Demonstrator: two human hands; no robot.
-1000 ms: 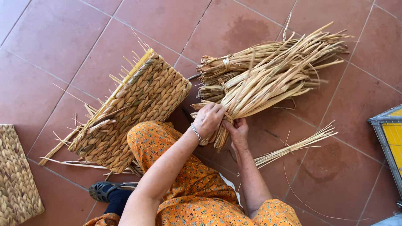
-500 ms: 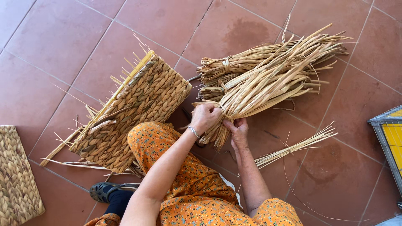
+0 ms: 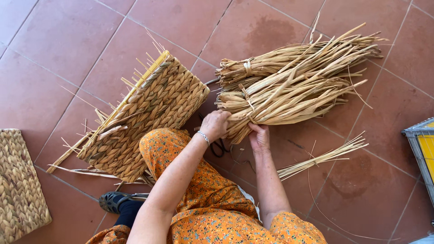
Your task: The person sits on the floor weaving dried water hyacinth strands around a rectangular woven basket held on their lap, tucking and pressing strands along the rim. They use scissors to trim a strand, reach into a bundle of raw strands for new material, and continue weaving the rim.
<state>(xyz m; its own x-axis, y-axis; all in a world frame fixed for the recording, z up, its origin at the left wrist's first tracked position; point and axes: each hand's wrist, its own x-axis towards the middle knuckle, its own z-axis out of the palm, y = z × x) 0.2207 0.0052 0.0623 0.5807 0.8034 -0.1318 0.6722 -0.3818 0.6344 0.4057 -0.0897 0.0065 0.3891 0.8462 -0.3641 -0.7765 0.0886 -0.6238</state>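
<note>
Both hands meet at the butt end of a bundle of dried reeds (image 3: 289, 97) lying on the red tiled floor (image 3: 68, 40). The left hand (image 3: 215, 125) is curled over the top of the cut ends, fingers closed on the stalks, a thin bracelet at its wrist; the right hand (image 3: 259, 137) cups the same end from below, though whether its fingers fully close round the stalks is hard to tell, since the reeds cover them. The bundle's long axis runs away from the person, from the gripped end near the knees up and to the right toward the floor's far right corner, where the loose tips fan out. It is tied in at least two places with twisted reed bands, and seems to be two or more sheaves lying together. Each hand is equally near the butt end; the tips are well out of reach. Just left of the left hand, a partly woven mat panel (image 3: 144, 117) with loose stakes sticking out leans against the person's orange patterned lap (image 3: 203, 203). A small loose sheaf of thin straws (image 3: 323, 158) lies on the tiles just right of the right forearm. Another woven mat (image 3: 20, 180) lies at the floor's left edge, and a yellow framed object (image 3: 422, 144) at the right edge.
</note>
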